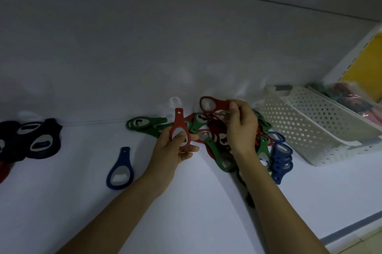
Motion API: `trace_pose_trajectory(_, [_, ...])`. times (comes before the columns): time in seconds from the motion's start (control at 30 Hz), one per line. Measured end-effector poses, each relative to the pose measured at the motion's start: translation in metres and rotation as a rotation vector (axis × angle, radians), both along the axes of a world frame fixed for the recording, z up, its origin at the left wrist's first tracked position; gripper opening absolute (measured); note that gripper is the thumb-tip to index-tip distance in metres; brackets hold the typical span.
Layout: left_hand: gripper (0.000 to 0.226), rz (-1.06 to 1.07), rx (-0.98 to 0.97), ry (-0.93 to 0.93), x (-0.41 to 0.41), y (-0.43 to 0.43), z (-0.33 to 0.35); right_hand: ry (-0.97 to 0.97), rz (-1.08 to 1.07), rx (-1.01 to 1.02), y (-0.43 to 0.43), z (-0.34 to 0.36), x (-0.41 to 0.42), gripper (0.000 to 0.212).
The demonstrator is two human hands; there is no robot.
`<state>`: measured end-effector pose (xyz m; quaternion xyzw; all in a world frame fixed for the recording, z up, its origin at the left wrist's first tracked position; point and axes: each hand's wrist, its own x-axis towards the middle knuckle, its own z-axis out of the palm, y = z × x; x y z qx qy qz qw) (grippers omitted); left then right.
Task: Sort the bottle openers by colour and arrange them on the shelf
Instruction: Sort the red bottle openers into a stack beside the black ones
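My left hand (174,151) grips a red bottle opener (179,124) by its ring, handle pointing up. My right hand (240,127) pinches a second red opener (213,104) by its handle, lifted over the mixed pile (223,146) of red and green openers on the white shelf (186,202). Green openers (144,124) lie grouped left of the pile. A stack of blue openers (281,158) lies right of my right wrist. A single blue opener (121,170) lies alone at the left. Dark navy openers (35,140) sit grouped at the far left.
A white perforated basket (316,125) stands at the right, with a second basket behind it holding a plastic bag (355,96). A red object (3,171) shows at the left edge. The shelf's back wall (165,46) rises behind the openers.
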<state>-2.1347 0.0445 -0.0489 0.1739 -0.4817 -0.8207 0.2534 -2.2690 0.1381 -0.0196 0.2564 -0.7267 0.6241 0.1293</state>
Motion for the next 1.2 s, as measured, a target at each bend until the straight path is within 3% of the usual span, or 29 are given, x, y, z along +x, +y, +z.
trace_pose_trajectory(0.1, [0.025,-0.003,0.023,0.007,0.000,-0.001,0.001,-0.334,0.265,-0.148,0.007,0.007,0.003,0.024])
trace_pose_trajectory(0.17, [0.044,-0.035,0.027,-0.003,0.000,0.000,0.004,-0.310,0.450,-0.070,0.010,0.008,0.007,0.023])
trace_pose_trajectory(0.23, [0.047,-0.090,-0.057,-0.027,0.001,0.002,0.007,-0.154,0.527,0.055,0.005,0.006,0.015,0.019])
trace_pose_trajectory(0.33, [0.018,-0.108,-0.238,-0.073,0.003,0.004,0.006,-0.012,0.411,0.184,-0.006,-0.001,0.022,0.005])
trace_pose_trajectory(0.4, [0.020,-0.096,-0.259,-0.090,0.004,0.003,0.003,0.106,0.152,0.318,-0.006,-0.007,0.012,0.016])
trace_pose_trajectory(0.47, [0.021,-0.078,-0.265,-0.086,0.006,0.003,0.004,0.312,-0.143,0.652,0.000,-0.011,-0.007,0.025])
trace_pose_trajectory(0.53, [0.021,-0.067,-0.270,-0.080,0.006,0.004,0.004,0.305,-0.207,0.928,0.008,-0.013,-0.021,0.031])
trace_pose_trajectory(0.6, [0.019,-0.051,-0.267,-0.073,0.006,0.004,0.004,0.281,-0.197,1.016,0.009,-0.014,-0.025,0.027])
trace_pose_trajectory(0.7, [0.014,-0.043,-0.263,-0.065,0.004,0.004,0.004,0.368,-0.241,0.877,0.005,-0.015,-0.023,0.025])
trace_pose_trajectory(0.77, [0.014,-0.040,-0.262,-0.066,0.003,0.003,0.002,0.315,-0.202,0.535,0.005,-0.012,-0.020,0.022])
trace_pose_trajectory(0.87, [0.026,-0.034,-0.184,-0.062,0.002,0.003,0.001,-0.112,-0.014,-0.045,0.002,-0.004,-0.011,0.017])
trace_pose_trajectory(0.93, [0.043,-0.027,-0.072,-0.052,0.000,0.003,0.003,-0.426,0.232,-0.250,0.005,0.001,-0.007,0.021])
trace_pose_trajectory(1.0, [0.055,-0.038,-0.014,-0.048,-0.001,0.001,0.006,-0.505,0.504,-0.234,0.011,0.000,-0.006,0.023])
trace_pose_trajectory(1.1, [0.059,-0.087,-0.058,-0.047,-0.001,0.001,0.008,-0.161,0.630,0.068,0.007,-0.001,0.000,0.017])
trace_pose_trajectory(1.13, [0.052,-0.095,-0.094,-0.054,0.000,0.001,0.007,-0.038,0.608,0.137,0.003,-0.003,0.002,0.014])
trace_pose_trajectory(1.2, [0.026,-0.099,-0.144,-0.071,0.001,0.001,0.005,0.031,0.532,0.161,-0.002,-0.006,0.006,0.010])
